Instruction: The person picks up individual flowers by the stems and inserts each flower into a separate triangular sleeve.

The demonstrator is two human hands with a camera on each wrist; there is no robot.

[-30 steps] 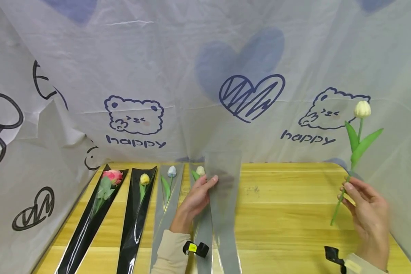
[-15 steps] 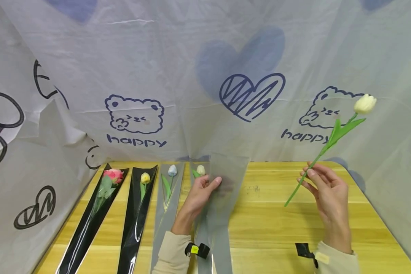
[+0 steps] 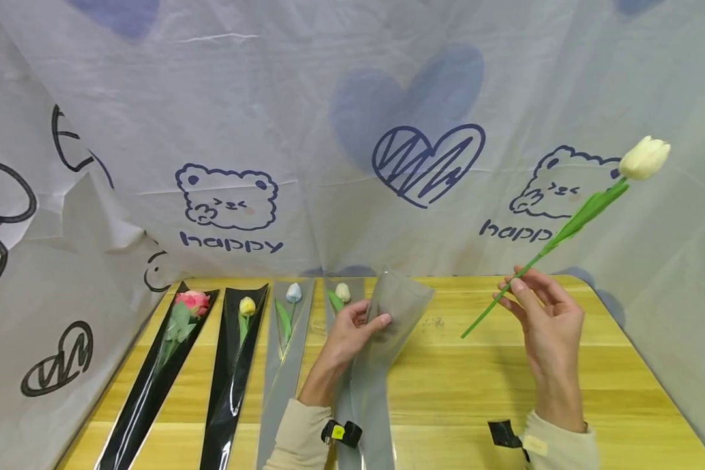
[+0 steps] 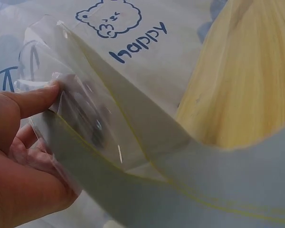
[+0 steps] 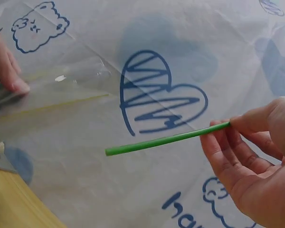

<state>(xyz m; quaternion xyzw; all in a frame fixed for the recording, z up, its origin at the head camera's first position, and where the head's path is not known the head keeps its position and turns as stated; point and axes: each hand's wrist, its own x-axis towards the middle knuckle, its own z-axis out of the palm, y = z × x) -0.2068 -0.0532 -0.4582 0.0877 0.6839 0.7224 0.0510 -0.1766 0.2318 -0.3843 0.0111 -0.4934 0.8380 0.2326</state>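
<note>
My right hand pinches the green stem of a white artificial tulip between thumb and fingertips. The bloom leans up to the right and the bare stem end points down-left toward the sleeve. With its thumb in front, my left hand holds a translucent grey flower sleeve near its upper end. In the left wrist view the mouth of this gold-edged sleeve gapes, with the thumb on its clear film side. Its lower part hangs down across the table, overlapping a wrapped white tulip beside it.
To the left lie several wrapped flowers: a pink one in a black sleeve, a yellow tulip in black and a pale blue tulip in grey. Behind the wooden table hangs a printed cloth.
My right hand has brought the tulip leftward, tilting its stem end toward the sleeve. The left hand has shifted slightly right, and the sleeve's top now tips to the right.
</note>
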